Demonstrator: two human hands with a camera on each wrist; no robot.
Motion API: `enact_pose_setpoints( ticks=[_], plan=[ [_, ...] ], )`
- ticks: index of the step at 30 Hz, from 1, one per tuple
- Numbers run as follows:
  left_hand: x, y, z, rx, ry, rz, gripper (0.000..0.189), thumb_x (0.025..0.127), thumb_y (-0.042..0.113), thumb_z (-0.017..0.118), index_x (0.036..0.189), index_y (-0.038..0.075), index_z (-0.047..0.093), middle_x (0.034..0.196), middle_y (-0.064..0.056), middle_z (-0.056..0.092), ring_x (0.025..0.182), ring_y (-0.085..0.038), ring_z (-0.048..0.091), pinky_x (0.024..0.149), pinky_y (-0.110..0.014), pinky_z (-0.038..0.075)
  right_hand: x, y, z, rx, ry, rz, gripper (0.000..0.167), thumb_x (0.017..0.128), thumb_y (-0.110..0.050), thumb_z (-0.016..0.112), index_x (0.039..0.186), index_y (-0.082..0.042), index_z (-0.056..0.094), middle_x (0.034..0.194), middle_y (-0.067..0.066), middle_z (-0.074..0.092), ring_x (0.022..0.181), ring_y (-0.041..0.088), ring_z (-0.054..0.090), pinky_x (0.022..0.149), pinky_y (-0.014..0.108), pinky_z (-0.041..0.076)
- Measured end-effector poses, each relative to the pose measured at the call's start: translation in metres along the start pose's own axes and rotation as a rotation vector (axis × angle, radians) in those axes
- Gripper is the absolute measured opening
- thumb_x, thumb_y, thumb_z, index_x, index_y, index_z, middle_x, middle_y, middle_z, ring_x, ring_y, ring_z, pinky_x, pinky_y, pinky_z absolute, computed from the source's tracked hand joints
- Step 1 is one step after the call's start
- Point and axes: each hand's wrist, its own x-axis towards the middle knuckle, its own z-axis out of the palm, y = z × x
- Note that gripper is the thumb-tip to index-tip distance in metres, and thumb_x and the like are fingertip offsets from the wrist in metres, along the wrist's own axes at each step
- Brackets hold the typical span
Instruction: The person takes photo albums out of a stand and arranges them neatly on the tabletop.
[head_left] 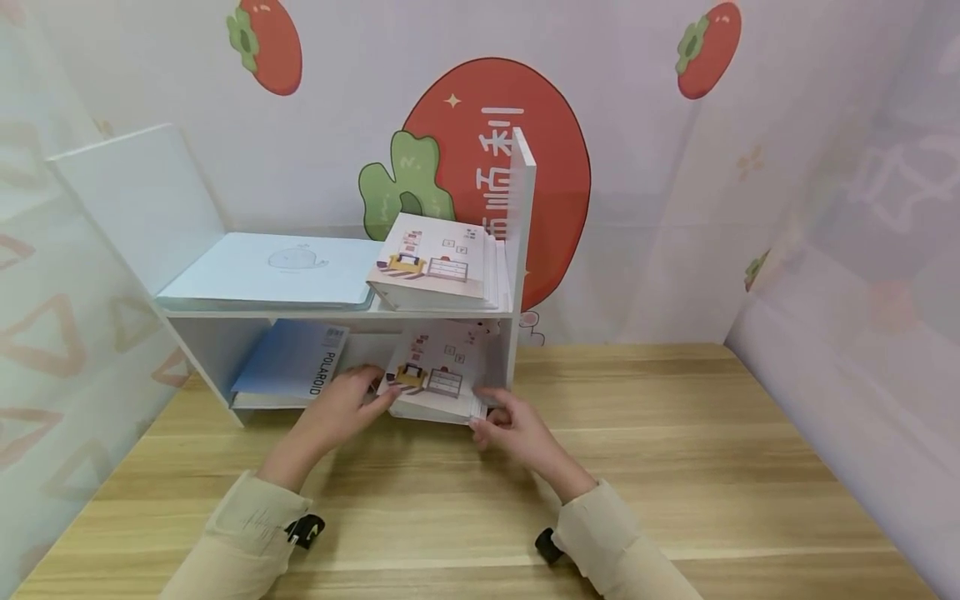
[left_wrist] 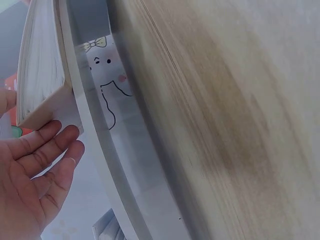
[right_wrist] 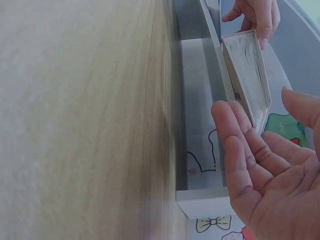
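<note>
A thick book (head_left: pixel 431 371) with a cartoon cover lies flat on the lower level of a white desktop shelf (head_left: pixel 337 314), its page block (left_wrist: pixel 41 55) showing in the left wrist view. At its left end is my left hand (head_left: pixel 348 400), thumb on the book and the other fingers loosely bent beside its corner. My right hand (head_left: pixel 517 429) is at the book's right front corner. In the right wrist view its fingers (right_wrist: pixel 240 165) stretch out, fingertips right at the cover's edge, and the thumb stands apart.
On the upper level lie a pale blue folder (head_left: pixel 277 271) with a whale drawing and a stack of similar books (head_left: pixel 435 258). A blue POLAROID book (head_left: pixel 292 358) lies at the lower left. The shelf's right panel (head_left: pixel 521 225) rises close by the right hand. Wooden tabletop (head_left: pixel 637 450) spreads in front.
</note>
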Motion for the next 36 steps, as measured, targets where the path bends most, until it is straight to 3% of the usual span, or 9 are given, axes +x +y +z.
enact_pose_setpoints(
  ticks=[3,6,11,16,20,24,28,31,36],
  plan=[
    [-0.002,0.0,0.0,-0.008,-0.004,-0.011,0.043,0.1,0.04,0.058,0.111,-0.001,0.064,0.103,-0.014,0.069,0.086,-0.023,0.064,0.078,-0.046,0.053,0.0,0.0,-0.001,-0.014,-0.008,-0.014,0.053,0.097,-0.01,0.063,0.144,0.004,0.043,0.082,0.023,0.069,0.073,0.029,0.068,0.073,0.04,0.058],
    [-0.004,0.0,0.0,-0.024,-0.005,-0.006,0.042,0.099,0.039,0.059,0.11,-0.001,0.065,0.1,-0.013,0.068,0.084,-0.021,0.063,0.077,-0.044,0.053,0.001,0.0,-0.001,-0.033,-0.01,-0.017,0.051,0.097,-0.011,0.063,0.142,0.002,0.044,0.079,0.02,0.069,0.07,0.026,0.067,0.07,0.035,0.057],
    [-0.007,0.001,0.0,-0.063,-0.027,-0.007,0.039,0.098,0.041,0.06,0.103,0.003,0.065,0.095,-0.009,0.068,0.086,-0.021,0.065,0.077,-0.043,0.055,0.0,0.0,-0.003,-0.062,-0.017,-0.007,0.047,0.097,-0.011,0.063,0.141,-0.002,0.046,0.075,0.017,0.068,0.07,0.03,0.066,0.064,0.024,0.049],
    [-0.007,-0.001,-0.001,-0.118,-0.056,-0.051,0.037,0.098,0.045,0.059,0.097,0.008,0.063,0.088,-0.004,0.068,0.082,-0.019,0.063,0.074,-0.039,0.054,0.001,0.004,-0.002,-0.062,-0.007,-0.015,0.048,0.097,-0.011,0.063,0.142,-0.003,0.045,0.08,0.021,0.068,0.075,0.032,0.066,0.059,0.025,0.048],
    [-0.006,-0.001,-0.001,-0.182,-0.084,-0.113,0.05,0.098,0.047,0.058,0.116,0.001,0.061,0.089,-0.004,0.066,0.081,-0.015,0.06,0.072,-0.034,0.051,0.004,0.01,0.001,-0.017,-0.006,-0.016,0.062,0.098,-0.011,0.062,0.151,-0.002,0.033,0.105,0.03,0.069,0.083,0.035,0.067,0.064,0.034,0.055],
    [-0.004,-0.002,0.002,-0.231,-0.105,-0.145,0.067,0.098,0.048,0.057,0.138,-0.005,0.049,0.096,-0.007,0.067,0.086,-0.016,0.061,0.075,-0.034,0.052,0.007,0.011,0.002,-0.006,-0.003,-0.017,0.069,0.1,-0.017,0.059,0.156,-0.004,0.021,0.121,0.031,0.065,0.082,0.029,0.066,0.071,0.036,0.056],
    [-0.003,-0.002,0.005,-0.287,-0.119,-0.153,0.067,0.099,0.046,0.057,0.14,-0.006,0.046,0.099,-0.012,0.066,0.087,-0.02,0.06,0.073,-0.034,0.051,0.008,0.012,0.002,0.01,-0.004,-0.029,0.07,0.101,-0.021,0.059,0.156,-0.001,0.02,0.118,0.031,0.065,0.076,0.025,0.064,0.069,0.031,0.055],
    [-0.005,-0.001,0.007,-0.327,-0.14,-0.165,0.068,0.099,0.044,0.057,0.142,-0.007,0.043,0.099,-0.016,0.066,0.084,-0.021,0.061,0.071,-0.035,0.051,0.007,0.012,0.003,0.043,-0.002,-0.007,0.069,0.1,-0.015,0.059,0.155,0.002,0.021,0.116,0.032,0.066,0.075,0.027,0.065,0.07,0.033,0.056],
    [-0.01,0.0,0.007,-0.42,-0.165,-0.187,0.066,0.1,0.042,0.057,0.144,-0.004,0.039,0.075,-0.009,0.058,0.064,-0.017,0.052,0.058,-0.031,0.044,0.007,0.011,0.006,0.052,-0.011,0.018,0.07,0.099,-0.012,0.06,0.155,0.002,0.021,0.113,0.03,0.068,0.076,0.026,0.065,0.072,0.036,0.057]
  ],
)
